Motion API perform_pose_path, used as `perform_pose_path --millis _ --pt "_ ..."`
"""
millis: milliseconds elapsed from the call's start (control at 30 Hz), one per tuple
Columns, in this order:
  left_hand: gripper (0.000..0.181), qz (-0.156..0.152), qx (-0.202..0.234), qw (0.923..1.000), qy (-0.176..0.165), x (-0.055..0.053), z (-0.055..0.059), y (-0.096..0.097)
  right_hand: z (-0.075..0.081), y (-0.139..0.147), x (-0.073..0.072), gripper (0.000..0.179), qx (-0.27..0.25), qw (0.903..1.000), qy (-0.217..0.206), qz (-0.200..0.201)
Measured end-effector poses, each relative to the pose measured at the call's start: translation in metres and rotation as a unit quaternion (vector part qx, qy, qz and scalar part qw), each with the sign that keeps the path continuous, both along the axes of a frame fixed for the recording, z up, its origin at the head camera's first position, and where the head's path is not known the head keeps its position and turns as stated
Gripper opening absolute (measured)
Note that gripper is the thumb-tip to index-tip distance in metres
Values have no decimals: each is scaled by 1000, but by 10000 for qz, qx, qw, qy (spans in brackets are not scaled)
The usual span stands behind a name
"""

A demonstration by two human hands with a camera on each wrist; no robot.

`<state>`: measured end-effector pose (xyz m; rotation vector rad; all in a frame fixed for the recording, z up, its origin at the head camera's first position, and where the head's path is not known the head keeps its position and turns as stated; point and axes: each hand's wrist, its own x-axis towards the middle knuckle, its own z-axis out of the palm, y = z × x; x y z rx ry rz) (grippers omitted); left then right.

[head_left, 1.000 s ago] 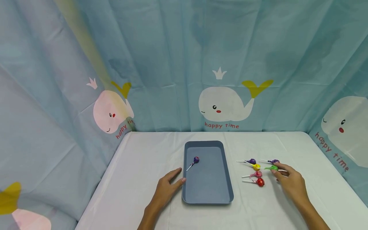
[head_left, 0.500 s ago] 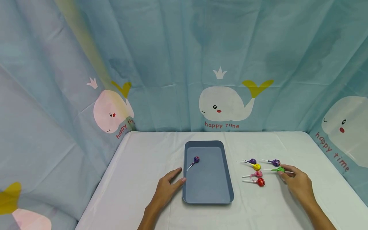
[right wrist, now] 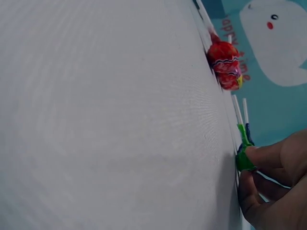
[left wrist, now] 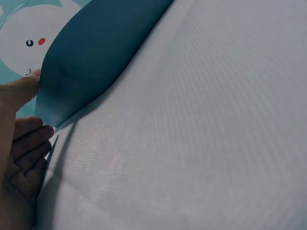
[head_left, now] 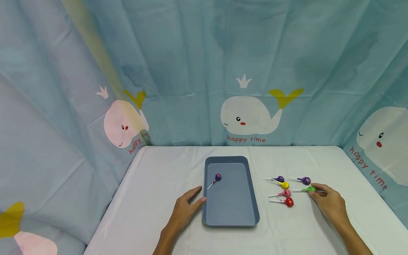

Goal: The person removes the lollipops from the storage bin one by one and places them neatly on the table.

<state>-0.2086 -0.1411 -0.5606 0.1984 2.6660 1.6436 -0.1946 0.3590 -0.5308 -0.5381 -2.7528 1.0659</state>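
My left hand (head_left: 184,209) rests at the left edge of a blue-grey tray (head_left: 230,216); in the left wrist view its thumb (left wrist: 21,91) touches the tray wall (left wrist: 91,48). Inside the tray lies a purple lollipop (head_left: 218,177). My right hand (head_left: 329,202) pinches the head of a green lollipop (head_left: 310,189) between thumb and fingers, low over the cloth, its stick pointing left. Just behind it is another purple lollipop (head_left: 306,180). A thin white strip shows by the right fingers; I cannot tell what it is.
Left of the green lollipop lie several more: a purple one (head_left: 280,179), a yellow one (head_left: 284,185) whose stick crosses the purple one's, a pink one (head_left: 286,193) and a red one (head_left: 289,202). White cloth (head_left: 153,177) covers the table. A whale-printed curtain (head_left: 191,120) surrounds it.
My right hand has shifted right and slightly nearer with the green lollipop, whose stick has come away from the yellow lollipop. The left hand and tray have stayed put.
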Motion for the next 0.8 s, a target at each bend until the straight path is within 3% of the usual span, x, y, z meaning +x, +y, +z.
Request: perform_pose_path --millis 800 --pt "67 9 -7 10000 -10 0 0 0 7 -5 2 43 32 9998 166 -97"
